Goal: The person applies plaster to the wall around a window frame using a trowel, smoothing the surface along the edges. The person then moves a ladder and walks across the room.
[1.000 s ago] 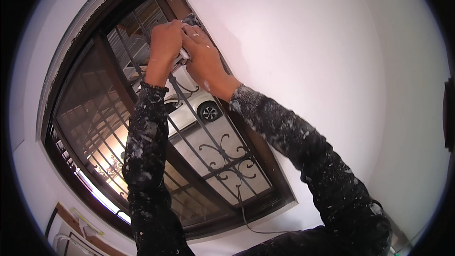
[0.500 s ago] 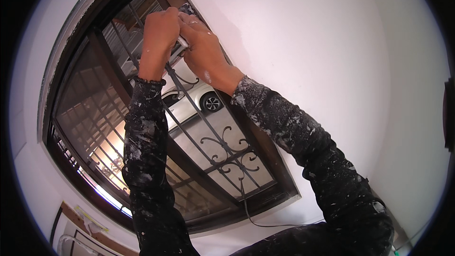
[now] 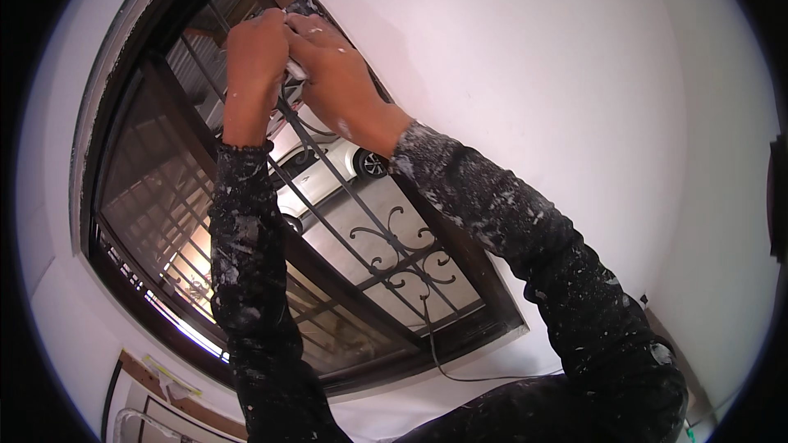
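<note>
Left hand [image 3: 256, 57] and right hand [image 3: 335, 67] meet beside a brown window frame [image 3: 451, 250].
The right hand curls over a small pale object [image 3: 295, 71], its end poking out between both hands; the left hand's fingers are hidden, so I cannot tell their grip.

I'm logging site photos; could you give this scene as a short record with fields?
Hands: left hand and right hand together, grips partly hidden
Between hands: pale object, mostly covered
Above hands: dark, white-smeared item
Window: brown frame, scrolled metal grille
Outside: white car
Clothing: black sleeves, white-spattered
Right: white wall
</note>
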A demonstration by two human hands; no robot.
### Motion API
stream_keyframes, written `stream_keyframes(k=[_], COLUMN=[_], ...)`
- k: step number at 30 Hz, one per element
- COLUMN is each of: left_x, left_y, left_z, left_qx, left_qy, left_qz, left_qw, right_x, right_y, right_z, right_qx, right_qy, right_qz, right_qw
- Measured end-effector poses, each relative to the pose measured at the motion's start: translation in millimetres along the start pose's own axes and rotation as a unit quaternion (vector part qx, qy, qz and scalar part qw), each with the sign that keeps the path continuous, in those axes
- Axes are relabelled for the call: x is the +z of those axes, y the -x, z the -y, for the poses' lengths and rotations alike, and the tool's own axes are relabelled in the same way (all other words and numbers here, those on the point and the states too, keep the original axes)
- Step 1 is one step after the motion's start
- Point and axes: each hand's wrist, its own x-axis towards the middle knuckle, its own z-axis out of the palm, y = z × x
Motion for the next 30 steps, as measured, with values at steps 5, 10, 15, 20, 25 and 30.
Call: stream_keyframes(k=[5, 10, 15, 20, 25, 30], left_x=[0, 5, 8, -13, -36, -10], left_y=[12, 28, 47, 37, 18, 37], left_z=[17, 32, 36, 19, 24, 71], left_qx=[0.228, 0.144, 0.078, -0.010, -0.009, 0.018], left_qy=[-0.169, -0.027, -0.037, 0.088, 0.222, 0.164], left_qz=[0.004, 0.010, 0.010, 0.012, 0.003, -0.111], left_qw=[0.959, 0.989, 0.996, 0.996, 0.975, 0.980], right_x=[-9, -7, -7, 3, 37, 59], right_y=[21, 41, 54, 12, -63, -114], right_z=[8, 4, 7, 6, -16, -17], right_qx=[-0.021, -0.009, -0.019, -0.097, -0.137, -0.135], right_qy=[-0.018, 0.004, 0.052, 0.099, 0.146, 0.172], right_qz=[-0.029, -0.027, -0.005, 0.002, -0.038, -0.039], right_qw=[0.999, 1.000, 0.998, 0.990, 0.979, 0.975])
